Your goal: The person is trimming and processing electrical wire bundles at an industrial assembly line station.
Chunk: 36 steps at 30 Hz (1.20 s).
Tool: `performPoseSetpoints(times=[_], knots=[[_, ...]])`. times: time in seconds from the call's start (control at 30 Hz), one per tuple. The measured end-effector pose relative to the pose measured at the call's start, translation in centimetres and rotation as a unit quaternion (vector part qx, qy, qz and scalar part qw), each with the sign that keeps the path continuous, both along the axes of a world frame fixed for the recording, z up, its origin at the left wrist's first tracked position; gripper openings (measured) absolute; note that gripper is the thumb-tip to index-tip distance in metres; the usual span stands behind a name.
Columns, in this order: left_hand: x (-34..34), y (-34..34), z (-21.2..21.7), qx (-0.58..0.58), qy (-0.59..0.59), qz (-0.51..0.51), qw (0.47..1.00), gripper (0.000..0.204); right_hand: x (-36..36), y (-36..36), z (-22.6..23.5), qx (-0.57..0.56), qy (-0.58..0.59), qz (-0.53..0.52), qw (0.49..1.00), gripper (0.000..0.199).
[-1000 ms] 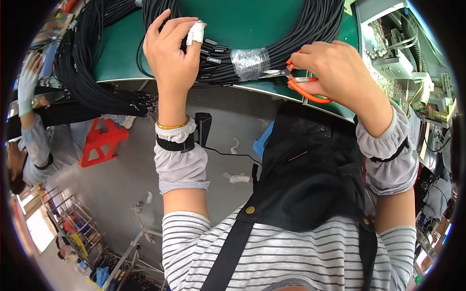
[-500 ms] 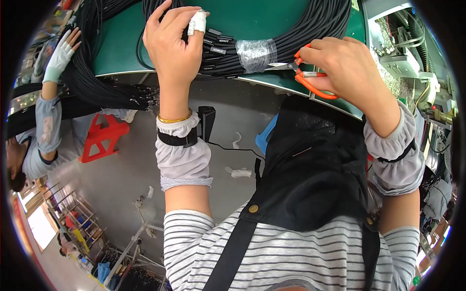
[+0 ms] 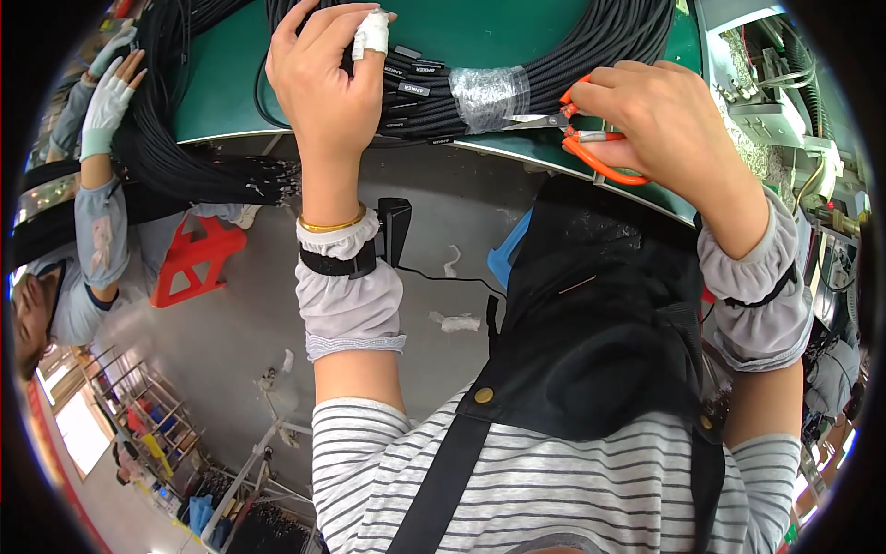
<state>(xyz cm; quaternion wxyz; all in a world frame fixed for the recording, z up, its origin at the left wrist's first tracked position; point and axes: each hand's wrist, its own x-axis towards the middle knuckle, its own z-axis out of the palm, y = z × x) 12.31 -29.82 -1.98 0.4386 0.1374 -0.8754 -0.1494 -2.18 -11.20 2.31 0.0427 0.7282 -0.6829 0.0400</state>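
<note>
- Nearest the camera: a striped shirt under a black apron (image 3: pixel 600 351), with grey sleeve guards on both forearms.
- The left hand (image 3: pixel 323 78) lies on the cable bundle (image 3: pixel 554 65), fingers curled over the strands near their black plug ends (image 3: pixel 411 78). One fingertip wears white tape (image 3: pixel 372 32). It looks to be pressing the bundle down rather than pinching a single cable.
- The right hand (image 3: pixel 660 115) is closed through the orange handles of the scissors (image 3: pixel 577 134), whose blades point left and reach the clear wrap (image 3: pixel 489 92) that binds the bundle. I cannot tell whether the tips are under the film or just against it.
- The bundle rests on the green table (image 3: pixel 231 83), curving up and away past the top edge.
- My judgement for cutting the wrap well: keep the lower blade flat along the cables, so that only film is caught. Take small snips. Hold the left hand firm but clear of the blade line, with the taped finger well back. A slanted tip could nick a cable jacket.
- Farther left, a co-worker's gloved hand (image 3: pixel 101 106) rests on another dark cable mass (image 3: pixel 185 157), well apart from the cut.
- Far right stands grey equipment (image 3: pixel 775 102) with wiring.
</note>
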Motion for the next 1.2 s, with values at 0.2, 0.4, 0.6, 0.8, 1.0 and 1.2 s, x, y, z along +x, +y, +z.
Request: performPoseSetpoints(times=[0.2,0.4,0.6,0.8,1.0,1.2], knots=[[0.1,0.3,0.3,0.007,-0.001,0.004,1.0,0.015,0.2,-0.5,-0.1,-0.007,0.003,0.012,1.0,0.019],[0.2,0.1,0.3,0.001,0.008,0.007,1.0,0.015,0.3,-0.6,-0.5,0.001,0.01,0.008,1.0,0.019],[0.0,0.0,-0.1,-0.005,0.008,-0.006,1.0,0.015,0.8,-0.5,-0.3,-0.014,0.003,0.006,1.0,0.02],[-0.4,0.3,-0.2,0.004,0.007,0.0,1.0,0.015,0.4,-0.7,-0.7,0.0,-0.007,0.011,1.0,0.021],[-0.7,0.2,-0.3,0.0,0.015,0.0,1.0,0.015,0.5,-0.9,-0.6,0.009,-0.006,0.005,1.0,0.022],[-0.6,0.2,-0.4,-0.003,0.018,0.007,1.0,0.015,1.1,-0.9,-0.3,0.001,-0.016,0.0,1.0,0.023]])
